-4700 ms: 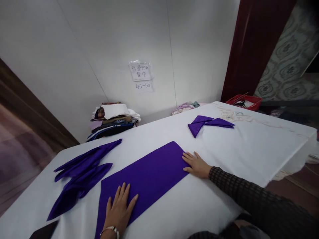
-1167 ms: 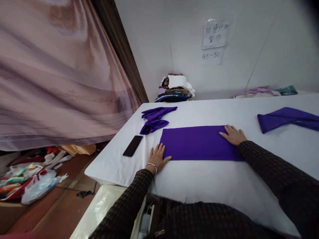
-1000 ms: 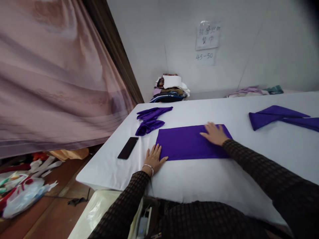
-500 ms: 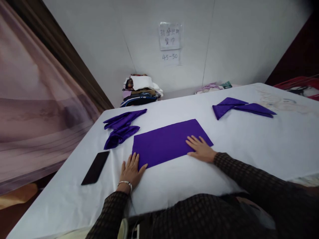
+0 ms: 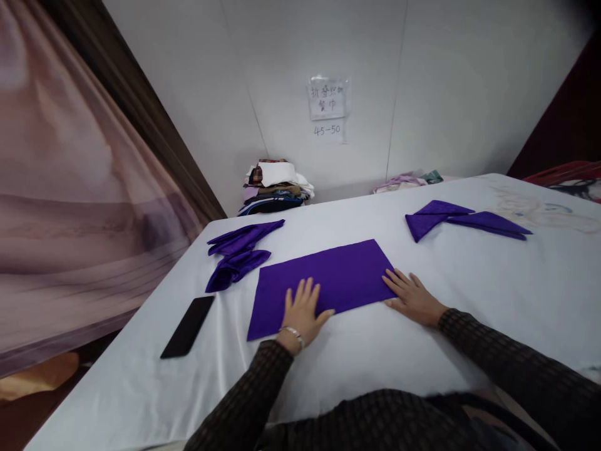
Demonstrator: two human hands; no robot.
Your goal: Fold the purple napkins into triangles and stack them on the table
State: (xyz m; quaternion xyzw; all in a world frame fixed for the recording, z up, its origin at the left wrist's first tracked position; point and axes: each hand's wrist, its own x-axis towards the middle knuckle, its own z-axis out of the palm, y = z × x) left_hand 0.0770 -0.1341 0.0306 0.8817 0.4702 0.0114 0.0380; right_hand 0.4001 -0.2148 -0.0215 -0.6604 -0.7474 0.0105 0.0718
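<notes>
A purple cloth napkin (image 5: pixel 328 275) lies flat on the white-covered table as a long rectangle, slightly tilted. My left hand (image 5: pixel 303 313) rests on its near edge, left of the middle, with fingers spread. At the right end, my right hand (image 5: pixel 413 299) lies with fingers stretched out, the fingertips over the near right corner. Neither hand grips the cloth. Beyond its left end sits a folded purple napkin (image 5: pixel 239 254) with pointed ends. Another folded purple napkin (image 5: pixel 441 219) lies at the far right, shaped like a bow.
A black flat rectangular object (image 5: pixel 188 327) lies on the left of the table (image 5: pixel 469 351). Behind the far edge are a stack of folded clothes (image 5: pixel 277 188) and more fabric (image 5: pixel 404 181). A pink curtain (image 5: pixel 94 207) hangs at the left; a paper sign (image 5: pixel 327 100) is on the wall.
My left hand has slid right from the napkin's near left corner toward its middle. My right hand has moved right to the near right corner. The camera view has tilted slightly upward.
</notes>
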